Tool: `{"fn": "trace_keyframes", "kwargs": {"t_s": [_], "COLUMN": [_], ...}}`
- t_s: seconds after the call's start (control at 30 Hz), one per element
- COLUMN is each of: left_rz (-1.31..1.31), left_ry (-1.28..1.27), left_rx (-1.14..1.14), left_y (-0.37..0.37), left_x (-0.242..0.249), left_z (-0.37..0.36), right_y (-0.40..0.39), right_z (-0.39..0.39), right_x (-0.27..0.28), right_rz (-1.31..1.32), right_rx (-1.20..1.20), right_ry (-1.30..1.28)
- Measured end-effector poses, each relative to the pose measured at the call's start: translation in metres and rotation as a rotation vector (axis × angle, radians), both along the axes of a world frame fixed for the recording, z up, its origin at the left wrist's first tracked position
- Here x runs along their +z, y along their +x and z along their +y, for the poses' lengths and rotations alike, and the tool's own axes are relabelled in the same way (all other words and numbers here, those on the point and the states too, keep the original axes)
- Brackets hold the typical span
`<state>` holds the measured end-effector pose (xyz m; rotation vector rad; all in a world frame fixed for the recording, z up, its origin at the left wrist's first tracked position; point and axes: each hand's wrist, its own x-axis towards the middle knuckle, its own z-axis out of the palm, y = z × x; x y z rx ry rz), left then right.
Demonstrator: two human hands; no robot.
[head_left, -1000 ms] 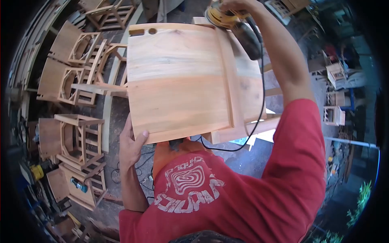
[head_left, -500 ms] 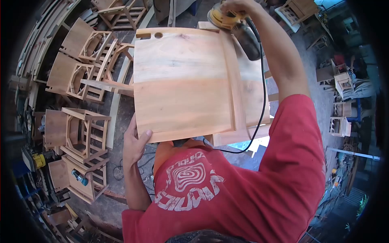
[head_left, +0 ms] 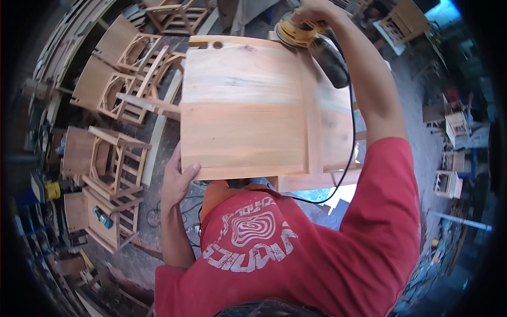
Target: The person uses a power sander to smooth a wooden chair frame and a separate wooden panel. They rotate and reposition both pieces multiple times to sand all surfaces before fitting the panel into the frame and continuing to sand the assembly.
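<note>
A large pale wooden panel [head_left: 243, 127] lies in front of me, with a round hole and a slot near its far left corner. A wooden rail [head_left: 311, 121] runs along its right side. My left hand [head_left: 179, 177] grips the near left corner, thumb on top and the other fingers mostly hidden beneath. At the far right corner, my right hand [head_left: 314, 10] holds a yellow and black orbital sander [head_left: 297, 33] by its top. The sander's pad is at the panel's far edge by the rail; firm contact cannot be made out. Its black dust canister [head_left: 330, 63] points toward me.
The sander's black cord [head_left: 351, 148] hangs over the panel's right part toward my body. Several wooden chairs [head_left: 113, 142] stand on the left, one with a teal power tool [head_left: 102, 217] on it. Loose cables [head_left: 182, 208] lie on the floor. More furniture [head_left: 401, 24] stands far right.
The view has shifted slightly, so panel and sander appear a little farther right. The sander stays near the same far corner, and my left hand keeps its hold on the panel.
</note>
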<state>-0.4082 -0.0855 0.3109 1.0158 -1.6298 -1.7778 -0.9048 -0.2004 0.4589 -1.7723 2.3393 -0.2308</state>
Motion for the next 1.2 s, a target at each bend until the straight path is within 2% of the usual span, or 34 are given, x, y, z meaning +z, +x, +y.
{"fn": "trace_keyframes", "kwargs": {"t_s": [0.07,0.1,0.2,0.27,0.33,0.4,0.47,0.53,0.6,0.63,0.67,0.73,0.87,0.93,1.03,1.1,1.2], "left_rz": [0.012,0.026,0.045,0.054,0.099,0.12,0.144,0.157,0.181,0.202,0.213,0.275,0.226,0.159,0.184,0.178,0.195], "left_ry": [-0.016,0.004,0.016,0.016,0.06,0.075,0.084,0.122,0.188,0.242,0.251,0.351,0.372,0.194,0.157,0.123,0.108], "left_rx": [0.003,-0.006,-0.013,-0.009,-0.013,-0.02,-0.041,-0.078,-0.106,-0.118,-0.115,-0.161,-0.256,-0.327,-0.372,-0.391,-0.402], "left_y": [0.004,0.001,-0.006,-0.01,-0.002,-0.002,-0.001,0.001,0.0,0.005,0.006,0.005,0.006,0.004,0.001,0.001,0.001], "left_x": [0.0,0.002,0.003,0.004,0.001,0.0,-0.001,-0.004,0.0,0.0,-0.002,-0.009,-0.018,-0.024,-0.021,-0.028,-0.032], "left_z": [-0.003,-0.002,0.001,0.004,0.001,0.002,-0.001,-0.003,-0.007,-0.01,-0.01,-0.012,-0.015,-0.018,-0.019,-0.02,-0.018], "right_y": [0.026,0.061,0.074,0.08,0.095,0.106,0.107,0.107,0.114,0.118,0.108,0.085,0.115,0.122,0.139,0.178,0.189], "right_z": [-0.004,0.009,0.0,-0.005,-0.014,-0.022,-0.03,-0.031,-0.032,-0.025,-0.032,-0.056,-0.047,-0.051,-0.047,-0.029,-0.032], "right_x": [-0.002,0.026,0.022,0.026,0.019,0.016,0.009,0.01,0.019,0.032,0.019,-0.02,-0.014,-0.013,-0.002,0.034,0.03], "right_rz": [0.074,-0.011,-0.064,-0.126,-0.205,-0.191,-0.173,-0.153,-0.149,-0.236,-0.226,0.02,0.012,0.003,0.012,-0.118,-0.048], "right_rx": [0.033,-0.037,0.053,-0.009,0.072,0.044,0.187,0.167,0.018,0.032,0.033,0.163,0.142,0.144,0.18,0.04,0.084], "right_ry": [-0.051,0.084,-0.003,0.083,0.01,0.018,0.0,0.006,0.01,0.043,0.053,-0.071,-0.088,-0.08,-0.112,0.035,0.015]}}
